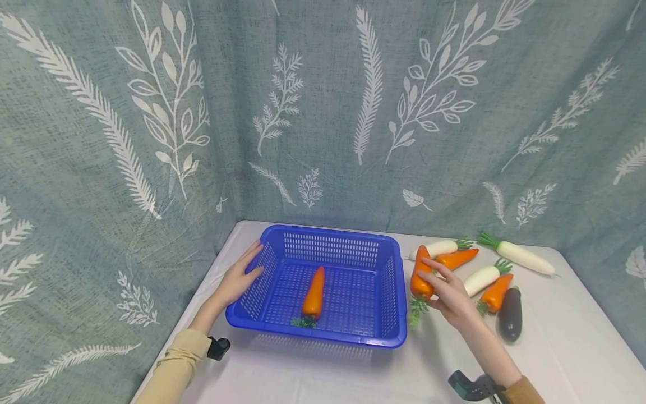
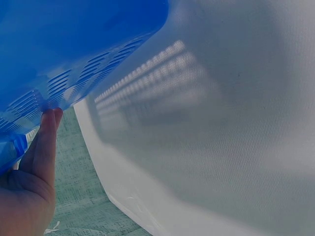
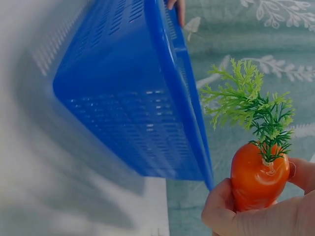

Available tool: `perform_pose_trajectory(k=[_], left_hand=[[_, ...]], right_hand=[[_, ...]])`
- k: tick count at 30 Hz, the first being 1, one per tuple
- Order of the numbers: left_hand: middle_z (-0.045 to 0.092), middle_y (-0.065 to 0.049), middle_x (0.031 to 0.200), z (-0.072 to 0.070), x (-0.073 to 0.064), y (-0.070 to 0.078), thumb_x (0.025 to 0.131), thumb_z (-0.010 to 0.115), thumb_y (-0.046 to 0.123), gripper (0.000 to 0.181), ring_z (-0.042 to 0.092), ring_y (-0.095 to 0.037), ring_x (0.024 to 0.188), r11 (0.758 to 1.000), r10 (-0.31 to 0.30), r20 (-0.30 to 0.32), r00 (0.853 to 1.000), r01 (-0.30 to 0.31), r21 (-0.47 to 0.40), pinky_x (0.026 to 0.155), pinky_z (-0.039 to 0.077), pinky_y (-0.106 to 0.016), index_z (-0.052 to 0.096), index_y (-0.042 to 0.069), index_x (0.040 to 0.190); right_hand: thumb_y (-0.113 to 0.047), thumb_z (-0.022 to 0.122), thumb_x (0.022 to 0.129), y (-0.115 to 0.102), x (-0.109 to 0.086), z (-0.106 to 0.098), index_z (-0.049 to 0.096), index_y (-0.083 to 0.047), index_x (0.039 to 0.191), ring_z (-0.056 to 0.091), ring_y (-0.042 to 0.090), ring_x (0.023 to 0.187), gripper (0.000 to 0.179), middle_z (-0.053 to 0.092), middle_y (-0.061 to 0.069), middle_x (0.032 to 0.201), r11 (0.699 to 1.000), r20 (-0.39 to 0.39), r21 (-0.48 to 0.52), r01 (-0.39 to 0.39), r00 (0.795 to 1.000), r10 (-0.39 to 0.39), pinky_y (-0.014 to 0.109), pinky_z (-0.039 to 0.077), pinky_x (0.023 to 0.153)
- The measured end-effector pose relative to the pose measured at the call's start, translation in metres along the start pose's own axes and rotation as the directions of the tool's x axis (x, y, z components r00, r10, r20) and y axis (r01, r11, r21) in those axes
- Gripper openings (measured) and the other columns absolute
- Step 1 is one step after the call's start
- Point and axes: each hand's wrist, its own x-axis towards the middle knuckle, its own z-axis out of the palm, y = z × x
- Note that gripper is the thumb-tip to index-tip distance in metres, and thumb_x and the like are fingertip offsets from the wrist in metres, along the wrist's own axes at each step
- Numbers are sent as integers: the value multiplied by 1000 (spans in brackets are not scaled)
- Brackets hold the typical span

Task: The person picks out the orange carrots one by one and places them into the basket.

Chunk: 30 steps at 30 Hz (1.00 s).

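My right hand [image 1: 451, 294] grips an orange toy carrot [image 1: 419, 283] just beyond the right side of a blue plastic basket [image 1: 315, 339]. The carrot's tip points away and its green leafy top [image 3: 248, 98] hangs toward me. In the right wrist view, thumb and fingers press the carrot's thick end from both sides. At the basket's left side, my left hand [image 1: 239, 280] holds the rim, the thumb reaching over it. Its fingertips [image 2: 49, 118] lie against the slotted outer wall in the left wrist view. A second carrot [image 1: 314, 294] lies inside the basket.
Right of the basket, several vegetables lie on the white table [image 1: 303, 381]: white radishes [image 1: 525, 258] with green tops, carrots [image 1: 497, 293] and a dark eggplant [image 1: 510, 315]. A green curtain [image 1: 328, 112] with white leaf prints hangs behind the table.
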Motion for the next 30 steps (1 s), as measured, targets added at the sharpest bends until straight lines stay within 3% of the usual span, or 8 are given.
perform_pose_trajectory(k=[7, 12, 19, 26, 30], left_hand=[[22, -25, 156, 0, 0, 1, 97, 51, 5, 54, 20, -45, 142, 1000, 5, -1, 1000, -5, 3, 113, 19, -59, 33, -9, 146], [21, -24, 157, -1, 0, 1, 97, 51, 3, 54, 19, -44, 143, 1000, -4, 6, 1000, 4, -10, 114, 19, -59, 32, -9, 147], [22, -24, 157, 0, -1, 1, 98, 51, 4, 53, 19, -44, 143, 1000, 7, -5, 1000, -7, -2, 114, 18, -58, 33, -9, 147], [23, -25, 156, 0, -1, 1, 97, 52, 3, 53, 20, -44, 143, 1000, 12, -5, 1000, -12, -5, 114, 19, -58, 34, -9, 146], [23, -25, 156, 0, -1, 1, 97, 51, 4, 53, 20, -45, 142, 1000, 17, -4, 1000, -17, 0, 113, 19, -60, 34, -10, 146]], right_hand=[[-19, 52, 101, -2, -1, 6, 31, -5, 151, 55, 9, 89, 56, 41, 15, 136, 999, 16, 48, 10, 1000, -11, 30, 48, 78], [-19, 52, 101, -4, -2, 12, 32, -7, 152, 58, 9, 92, 55, 40, 17, 139, 998, 30, 69, 3, 1000, -5, 34, 51, 86], [-16, 52, 101, -5, -3, 21, 30, -7, 152, 58, 9, 90, 57, 52, 9, 123, 994, 47, 107, 14, 999, -19, 30, 50, 80], [-15, 49, 102, -5, -2, 31, 29, -7, 152, 58, 10, 93, 54, 43, 21, 137, 995, 66, 96, 24, 997, -30, 32, 51, 84], [-15, 48, 103, -5, -2, 37, 29, -8, 153, 58, 12, 93, 54, 43, 22, 137, 995, 79, 96, 33, 996, -41, 29, 52, 82]])
